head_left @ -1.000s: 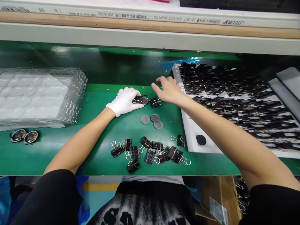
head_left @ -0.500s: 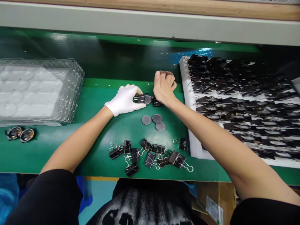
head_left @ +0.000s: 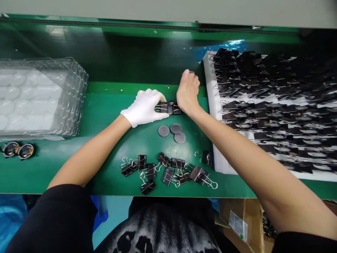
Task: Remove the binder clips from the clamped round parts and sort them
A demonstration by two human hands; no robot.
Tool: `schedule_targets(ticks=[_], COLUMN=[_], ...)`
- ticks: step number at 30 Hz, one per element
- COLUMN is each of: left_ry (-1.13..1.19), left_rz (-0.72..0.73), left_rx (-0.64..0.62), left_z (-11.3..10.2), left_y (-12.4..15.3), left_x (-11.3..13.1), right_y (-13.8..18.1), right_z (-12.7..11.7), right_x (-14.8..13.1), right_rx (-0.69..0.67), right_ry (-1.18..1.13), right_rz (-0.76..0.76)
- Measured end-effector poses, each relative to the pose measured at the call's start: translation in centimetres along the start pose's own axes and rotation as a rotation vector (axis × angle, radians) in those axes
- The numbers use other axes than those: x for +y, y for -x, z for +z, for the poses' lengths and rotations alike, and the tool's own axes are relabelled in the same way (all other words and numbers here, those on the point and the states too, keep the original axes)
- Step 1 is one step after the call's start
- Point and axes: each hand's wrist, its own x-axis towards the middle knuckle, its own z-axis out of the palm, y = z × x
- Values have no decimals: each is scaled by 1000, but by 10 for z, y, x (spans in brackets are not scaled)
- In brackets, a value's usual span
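My left hand [head_left: 147, 107], in a white glove, is closed around a black binder clip [head_left: 163, 108] at the middle of the bench. A second binder clip [head_left: 176, 108] lies end to end with it, against my bare right hand [head_left: 189, 92]. That hand is curled, and its grip on the clip's far end is mostly hidden. Between the two clips, a round grey disc is almost covered. Just nearer to me lie three grey discs [head_left: 163, 131], two of them touching. Several loose black binder clips [head_left: 167, 176] with wire handles are scattered close to the front edge.
At the right, a white foam tray [head_left: 210, 84] carries dense rows of black clips. Stacked clear plastic trays [head_left: 76, 98] stand at the left, with a pair of round tinted lenses [head_left: 25, 151] in front. A cardboard box [head_left: 252, 218] sits below the bench edge.
The right-hand clip has come leftward over the grey disc, which showed between the clips before and is now nearly covered. The whole view has shifted slightly.
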Motion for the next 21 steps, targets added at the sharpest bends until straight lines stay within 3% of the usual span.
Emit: schedule_targets(ticks=[5, 8, 13, 18, 21], left_ry=[-1, -41, 102, 458, 474], left_rz=[6, 40, 49, -156, -171], left_rx=[17, 45, 117, 114, 74], left_z=[2, 4, -2, -16, -20], left_y=[1, 3, 10, 15, 18], left_x=[0, -2, -4, 3, 10], right_y=[1, -2, -9, 30, 53], right_z=[1, -1, -35, -89, -99], right_x=[-4, -12, -24, -29, -29], right_rx=[-2, 9, 33, -430, -495], right_ry=[-48, -84, -390, -431, -387], right_rz=[-13, 59, 112, -171, -174])
